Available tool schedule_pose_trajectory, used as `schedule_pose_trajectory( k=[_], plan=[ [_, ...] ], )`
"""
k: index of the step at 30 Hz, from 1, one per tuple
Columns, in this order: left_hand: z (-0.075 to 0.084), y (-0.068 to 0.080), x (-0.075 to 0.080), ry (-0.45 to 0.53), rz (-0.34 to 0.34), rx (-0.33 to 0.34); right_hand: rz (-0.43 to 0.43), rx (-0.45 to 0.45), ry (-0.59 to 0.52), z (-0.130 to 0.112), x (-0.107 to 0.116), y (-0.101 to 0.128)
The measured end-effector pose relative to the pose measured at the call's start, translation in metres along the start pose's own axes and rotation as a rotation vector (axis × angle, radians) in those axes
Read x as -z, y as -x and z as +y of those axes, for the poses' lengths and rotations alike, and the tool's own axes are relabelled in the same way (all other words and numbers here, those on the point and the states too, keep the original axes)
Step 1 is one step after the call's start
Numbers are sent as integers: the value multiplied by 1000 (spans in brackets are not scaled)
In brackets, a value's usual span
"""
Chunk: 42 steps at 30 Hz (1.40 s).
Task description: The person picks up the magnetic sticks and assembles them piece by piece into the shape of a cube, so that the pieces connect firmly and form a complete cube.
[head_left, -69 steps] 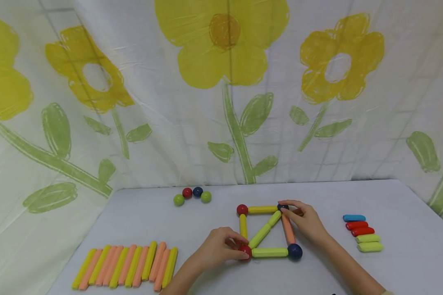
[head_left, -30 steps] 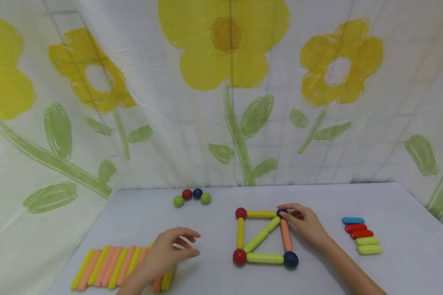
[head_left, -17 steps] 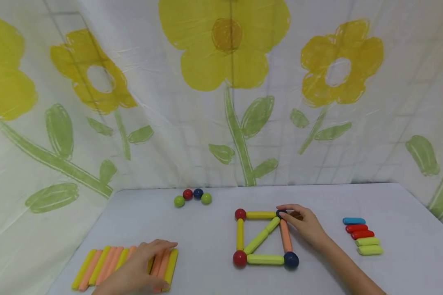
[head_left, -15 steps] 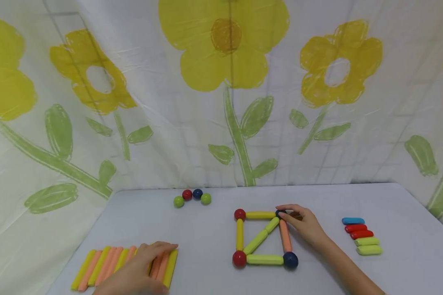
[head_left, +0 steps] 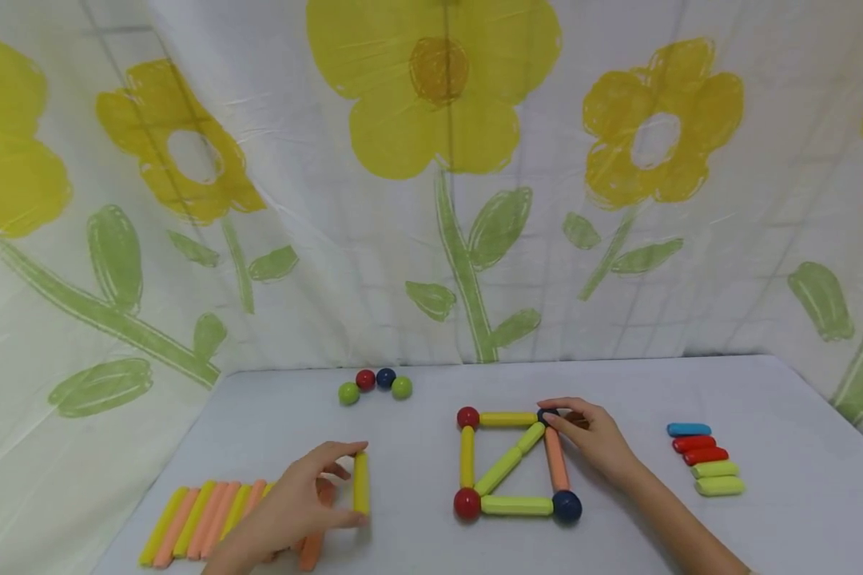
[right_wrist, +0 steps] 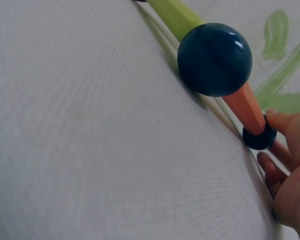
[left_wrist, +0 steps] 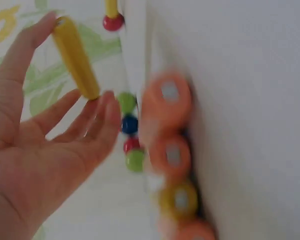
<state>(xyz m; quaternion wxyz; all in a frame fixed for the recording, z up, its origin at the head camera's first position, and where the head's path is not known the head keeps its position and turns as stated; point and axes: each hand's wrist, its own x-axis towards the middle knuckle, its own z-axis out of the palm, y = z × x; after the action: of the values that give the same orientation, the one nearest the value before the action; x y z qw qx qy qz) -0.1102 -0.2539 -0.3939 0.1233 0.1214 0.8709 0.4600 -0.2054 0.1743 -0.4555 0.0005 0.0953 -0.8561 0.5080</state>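
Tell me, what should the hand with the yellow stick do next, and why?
Probably carry it over to the square. The left hand pinches a yellow stick by its two ends, lifted clear of the row of sticks. The right hand holds the square's far blue ball steady, and only one green diagonal crosses the square, so a free corner ball seems the likely spot.

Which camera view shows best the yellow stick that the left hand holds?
The left wrist view: the yellow stick fills it, pinched at both ends by the left hand. The head view shows it small; the right wrist view does not show it.
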Motion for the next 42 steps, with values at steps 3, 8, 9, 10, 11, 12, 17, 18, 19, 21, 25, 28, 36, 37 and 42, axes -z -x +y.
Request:
schedule_pose_trajectory(
  k=[3, 8, 9, 10, 11, 12, 17, 18, 19, 21, 25, 28, 36, 37, 42],
  plan=[
    [12, -19, -19, 308, 22, 100, 7, -2, 8, 1, 1, 0],
    [29, -55, -57, 759, 45, 173, 8, 3, 3, 2, 2, 1],
    [32, -61, -63, 830, 47, 164, 5, 3, -6, 2, 2, 0],
    [35, -67, -68, 884, 54, 149, 3, 5, -12, 2, 2, 0],
    [39, -72, -72, 915, 62, 139, 1, 6, -17, 3, 2, 0],
    [43, -78, -75, 935, 72, 127, -1, 7, -23, 2, 2, 0],
    [56, -108, -84, 925, 170, 83, 3, 7, -24, 2, 2, 1],
    [57, -114, -86, 907, 191, 77, 0, 7, -25, 2, 2, 1],
    [57, -120, -87, 876, 215, 67, -2, 7, -27, 2, 2, 1],
    [56, -131, -90, 797, 272, 33, -3, 11, -27, 2, 2, 0],
    [53, -146, -97, 572, 376, -84, -2, 14, -32, 2, 2, 0],
    [55, -151, -101, 498, 407, -204, -1, 18, -38, 2, 2, 0],
    [56, -151, -98, 451, 404, -265, -2, 28, -47, 1, 2, 1],
    [55, -151, -98, 437, 403, -252, 0, 27, -48, 0, 2, 1],
    [49, -152, -98, 405, 385, -207, 2, 25, -45, 0, 2, 2]
  ],
)
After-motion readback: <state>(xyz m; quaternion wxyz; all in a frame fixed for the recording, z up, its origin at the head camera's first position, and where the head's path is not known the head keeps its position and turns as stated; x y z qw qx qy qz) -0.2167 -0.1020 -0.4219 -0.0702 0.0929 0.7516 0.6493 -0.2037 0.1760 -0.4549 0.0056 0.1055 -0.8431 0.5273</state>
